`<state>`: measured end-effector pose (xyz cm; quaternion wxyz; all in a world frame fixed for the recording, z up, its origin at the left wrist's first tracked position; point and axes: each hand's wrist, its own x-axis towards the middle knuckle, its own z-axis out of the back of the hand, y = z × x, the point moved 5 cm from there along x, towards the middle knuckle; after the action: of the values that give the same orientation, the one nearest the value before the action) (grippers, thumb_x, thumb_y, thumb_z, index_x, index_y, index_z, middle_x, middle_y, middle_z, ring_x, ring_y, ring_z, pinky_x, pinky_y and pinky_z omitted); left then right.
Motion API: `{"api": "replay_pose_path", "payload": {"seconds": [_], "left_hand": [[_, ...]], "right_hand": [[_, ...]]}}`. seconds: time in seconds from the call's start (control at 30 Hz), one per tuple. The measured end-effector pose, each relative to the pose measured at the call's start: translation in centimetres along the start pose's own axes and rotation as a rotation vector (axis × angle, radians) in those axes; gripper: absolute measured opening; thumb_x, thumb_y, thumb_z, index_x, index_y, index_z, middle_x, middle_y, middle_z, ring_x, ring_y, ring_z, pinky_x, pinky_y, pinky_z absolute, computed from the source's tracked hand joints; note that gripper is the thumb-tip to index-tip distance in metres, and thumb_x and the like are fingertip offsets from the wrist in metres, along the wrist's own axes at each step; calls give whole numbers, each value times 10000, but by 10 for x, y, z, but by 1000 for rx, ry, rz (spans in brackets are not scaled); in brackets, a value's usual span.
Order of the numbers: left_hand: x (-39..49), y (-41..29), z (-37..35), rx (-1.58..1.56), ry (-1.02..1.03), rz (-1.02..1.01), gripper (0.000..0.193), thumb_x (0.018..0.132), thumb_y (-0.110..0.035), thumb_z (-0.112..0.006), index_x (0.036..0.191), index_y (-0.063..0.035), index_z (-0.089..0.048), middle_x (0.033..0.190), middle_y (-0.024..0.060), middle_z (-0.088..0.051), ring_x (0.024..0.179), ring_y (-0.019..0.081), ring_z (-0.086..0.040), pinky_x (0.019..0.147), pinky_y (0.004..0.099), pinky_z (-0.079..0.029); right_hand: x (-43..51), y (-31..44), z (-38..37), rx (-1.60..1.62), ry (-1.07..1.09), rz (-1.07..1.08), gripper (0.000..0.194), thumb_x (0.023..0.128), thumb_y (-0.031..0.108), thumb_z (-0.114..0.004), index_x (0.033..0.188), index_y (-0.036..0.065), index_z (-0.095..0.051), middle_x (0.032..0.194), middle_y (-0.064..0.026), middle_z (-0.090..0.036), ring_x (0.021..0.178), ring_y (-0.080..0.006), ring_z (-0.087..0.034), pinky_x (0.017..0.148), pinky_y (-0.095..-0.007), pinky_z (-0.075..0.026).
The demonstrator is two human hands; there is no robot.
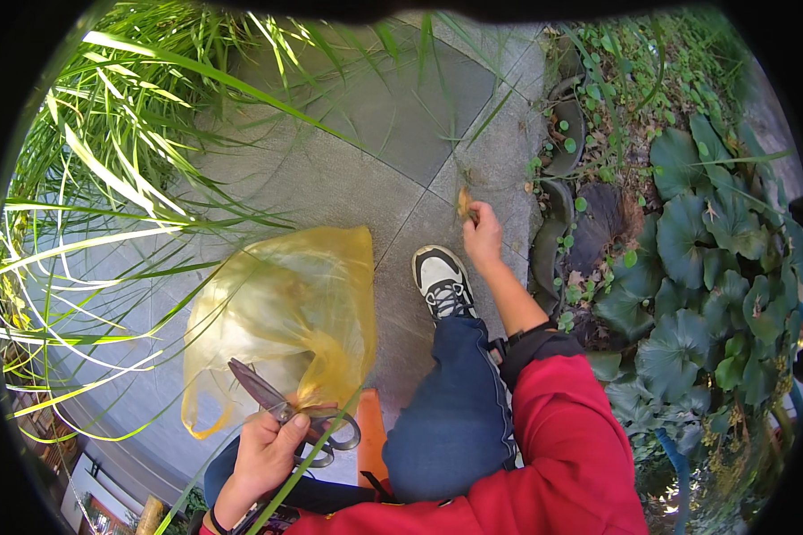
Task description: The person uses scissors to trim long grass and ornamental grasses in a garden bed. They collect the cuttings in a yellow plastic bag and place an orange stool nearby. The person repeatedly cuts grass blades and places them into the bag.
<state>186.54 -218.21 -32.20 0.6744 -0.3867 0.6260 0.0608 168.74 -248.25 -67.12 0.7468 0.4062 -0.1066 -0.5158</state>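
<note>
My left hand grips a pair of dark metal scissors, blades pointing up and away to the left. The same hand bunches the gathered handle of a yellow translucent plastic bag. The bag hangs bulging over the paving, pale inside; its contents cannot be made out. Out over the paving, ahead of my shoe, my right hand pinches a small withered brown leaf between thumb and fingers.
Long grass blades arch in from the left, some crossing close before me. Curved dark edging tiles border a bed with broad round-leaved plants on the right. My shoe stands on stone paving. An orange object is beside my knee.
</note>
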Motion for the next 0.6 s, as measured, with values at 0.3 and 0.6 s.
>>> {"api": "replay_pose_path", "payload": {"seconds": [0.3,0.6], "left_hand": [[-5,11,-13,54,30,-31,349,963,-232,-505,1115,70,-591,930,99,-674,831,135,-623,742,269,-505],[-1,6,-30,92,9,-47,311,966,-187,-491,1110,72,-585,1031,115,-659,843,142,-629,739,264,-506]], "right_hand": [[-70,-75,67,-185,-284,-395,445,796,78,-586,1209,6,-436,1094,-235,-569,1018,-396,-556,857,-446,-447],[-59,-68,49,-349,-63,-242,334,773,181,-695,982,33,-481,1042,-189,-521,965,-385,-532,778,-459,-457]]}}
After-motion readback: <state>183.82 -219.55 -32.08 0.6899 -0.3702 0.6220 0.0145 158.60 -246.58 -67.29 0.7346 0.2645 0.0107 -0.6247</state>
